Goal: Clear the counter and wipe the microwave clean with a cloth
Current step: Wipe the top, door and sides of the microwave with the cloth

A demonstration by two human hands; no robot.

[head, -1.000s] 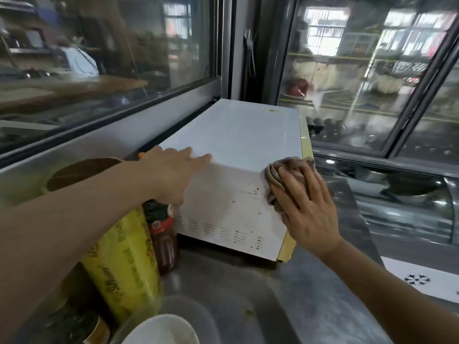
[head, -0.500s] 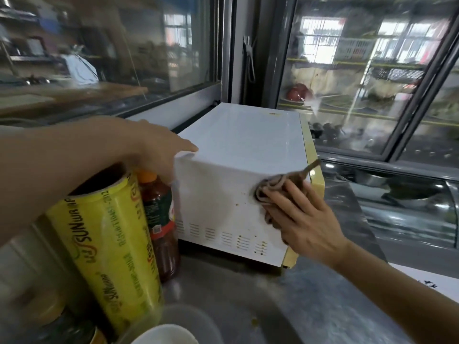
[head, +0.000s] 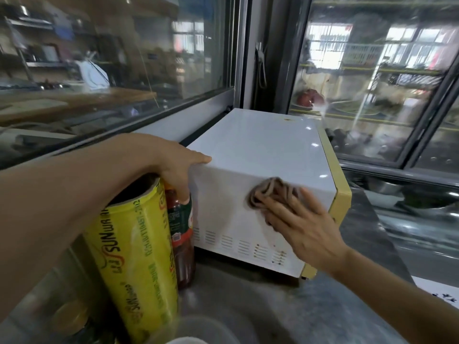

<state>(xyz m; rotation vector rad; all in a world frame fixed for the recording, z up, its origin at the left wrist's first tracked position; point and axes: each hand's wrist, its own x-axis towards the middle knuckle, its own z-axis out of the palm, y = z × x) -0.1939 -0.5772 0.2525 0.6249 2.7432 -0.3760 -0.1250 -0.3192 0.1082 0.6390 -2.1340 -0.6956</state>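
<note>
In the head view, a white microwave with a pale yellow front edge stands on the grey metal table, in the corner below two large windows. The left hand grips the near left corner of the microwave: the forefinger lies straight along the top edge and the thumb points down the side wall. The right hand presses a brown cloth flat against the side wall of the microwave, with the fingers spread and straight over the crumpled fabric. Small brown spots show near the vent slots (low on this wall). Just beside the microwave, on the left, stand a dark sauce bottle and a yellow roll of cling film, which touches the bottle.
</note>
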